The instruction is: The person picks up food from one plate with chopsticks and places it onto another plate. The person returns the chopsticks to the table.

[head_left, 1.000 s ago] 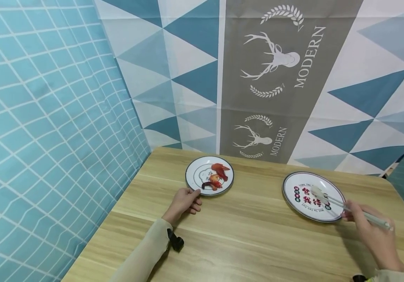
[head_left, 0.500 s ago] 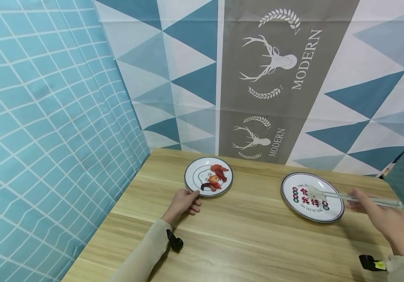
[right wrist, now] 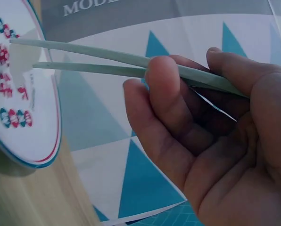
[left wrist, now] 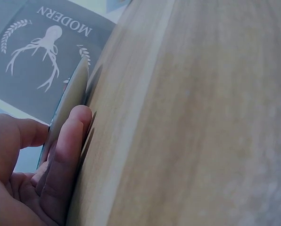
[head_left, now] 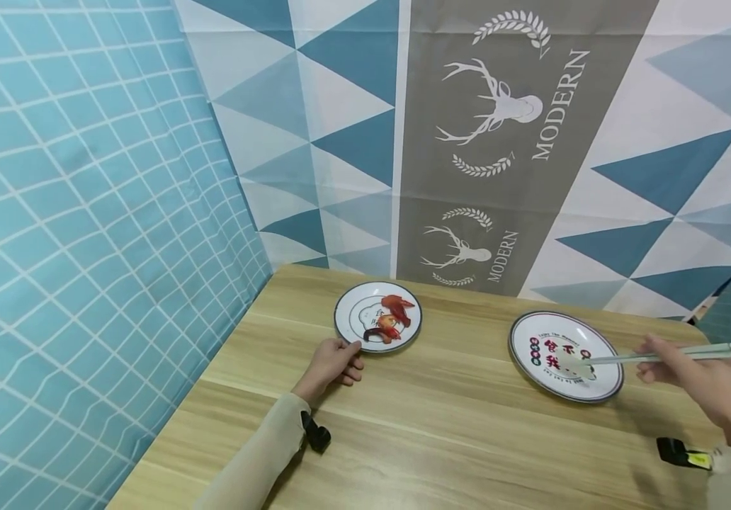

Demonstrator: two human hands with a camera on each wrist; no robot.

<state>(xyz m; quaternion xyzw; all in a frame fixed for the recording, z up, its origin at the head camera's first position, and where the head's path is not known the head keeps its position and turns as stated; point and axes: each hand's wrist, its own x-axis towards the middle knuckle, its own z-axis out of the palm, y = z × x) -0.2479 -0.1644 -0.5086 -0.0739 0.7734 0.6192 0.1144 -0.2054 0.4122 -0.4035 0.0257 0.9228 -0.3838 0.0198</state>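
My left hand [head_left: 330,363] pinches the near rim of the smaller white plate [head_left: 350,317]. In the left wrist view the thumb is above that plate [left wrist: 70,106] and fingers are underneath. On it lie a glossy reddish-brown piece of food like a wing [head_left: 397,309] and an orange-and-dark piece like a shrimp [head_left: 386,329]. My right hand [head_left: 700,379] holds pale green chopsticks [head_left: 627,358]. Their tips stand apart over the larger white plate [head_left: 547,324], at a pale, translucent piece [head_left: 571,365] of unclear kind. Whether the tips grip it, I cannot tell.
Both plates are near the back of the wood-grain table [head_left: 442,425], with table surface between them. A patterned cloth [head_left: 353,156] hangs behind, and a blue grid sheet [head_left: 98,212] borders the left side. Each wrist wears a black strap [head_left: 317,433].
The right hand has shifted outward to the right, and the chopsticks now lie more level. The pale piece sits lower and flatter on the plate. My left hand keeps its pinch.
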